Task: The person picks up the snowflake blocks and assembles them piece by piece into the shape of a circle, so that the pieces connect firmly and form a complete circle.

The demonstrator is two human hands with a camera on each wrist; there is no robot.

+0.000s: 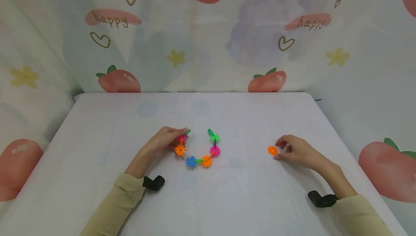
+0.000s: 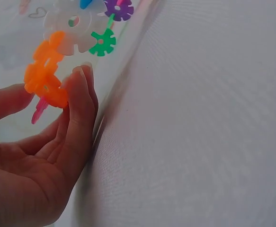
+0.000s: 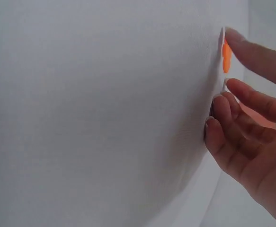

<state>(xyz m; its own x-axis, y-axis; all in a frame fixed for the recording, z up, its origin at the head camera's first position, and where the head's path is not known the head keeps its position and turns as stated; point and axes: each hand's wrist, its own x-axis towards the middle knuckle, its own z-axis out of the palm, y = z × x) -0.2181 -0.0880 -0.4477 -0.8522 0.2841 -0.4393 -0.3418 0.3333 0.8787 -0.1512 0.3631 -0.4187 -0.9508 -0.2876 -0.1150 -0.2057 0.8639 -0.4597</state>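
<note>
A chain of small slotted plastic discs, several colours linked edge to edge, curves in a U on the table, with a blue disc (image 1: 191, 161) near its bottom. At the chain's left end my left hand (image 1: 165, 138) holds it beside a pink disc (image 1: 182, 138). In the left wrist view, thumb and fingers close around orange discs (image 2: 45, 75), with a whitish disc (image 2: 74, 30) beyond them. Far to the right, a single orange disc (image 1: 272, 150) lies flat on the table. My right hand (image 1: 297, 151) is beside it, thumb and forefinger spread at its edge.
A white cloth covers the table (image 1: 247, 200). Behind it hangs a printed backdrop (image 1: 208, 41) with fruit and hearts. A black wrist device (image 1: 154, 183) sits at the left cuff, and another black device (image 1: 321, 200) at the right cuff.
</note>
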